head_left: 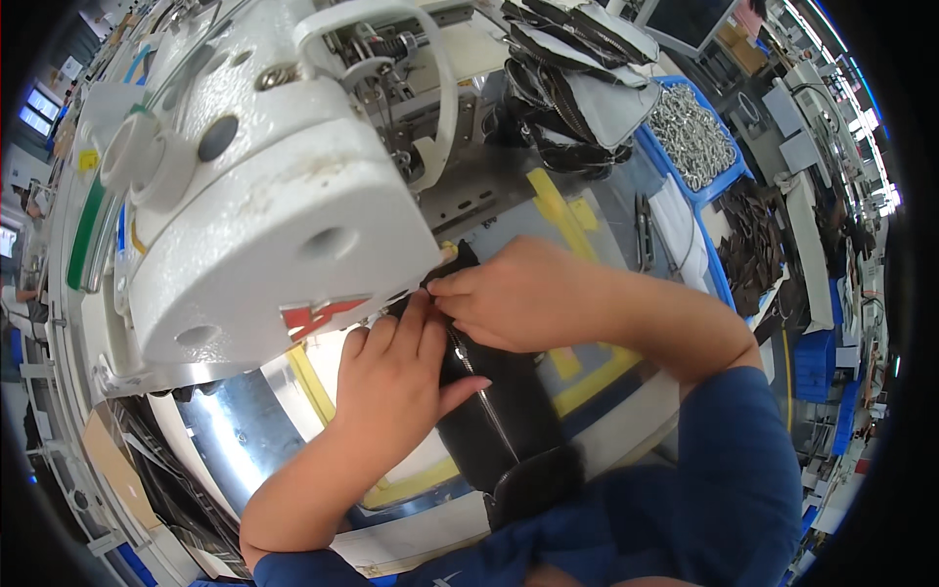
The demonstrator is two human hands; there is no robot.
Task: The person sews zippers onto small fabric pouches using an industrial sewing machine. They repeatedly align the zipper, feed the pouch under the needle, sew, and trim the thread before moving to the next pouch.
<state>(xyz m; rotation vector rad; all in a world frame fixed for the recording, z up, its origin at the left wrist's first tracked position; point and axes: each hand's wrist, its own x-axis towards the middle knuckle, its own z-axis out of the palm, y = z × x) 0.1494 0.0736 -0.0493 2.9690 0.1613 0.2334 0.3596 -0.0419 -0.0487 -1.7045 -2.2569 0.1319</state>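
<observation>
A black fabric piece with a metal zipper (499,421) lies lengthwise on the sewing machine bed, its near end close to my body. My left hand (396,377) rests on its left edge, fingers stretched forward and thumb apart on the zipper. At the far end of the piece, my right hand (523,293) comes in from the right with its fingers pinched on the fabric. Both sets of fingertips meet beside the head of the white sewing machine (293,235), which hides the needle and the stitching spot.
Black and grey zippered pieces (572,88) are heaped behind the machine. A blue bin (690,132) of metal hardware and another of dark brown scraps (753,245) stand at the right. Thread snips (644,233) lie near them. Yellow tape (562,210) marks the work surface.
</observation>
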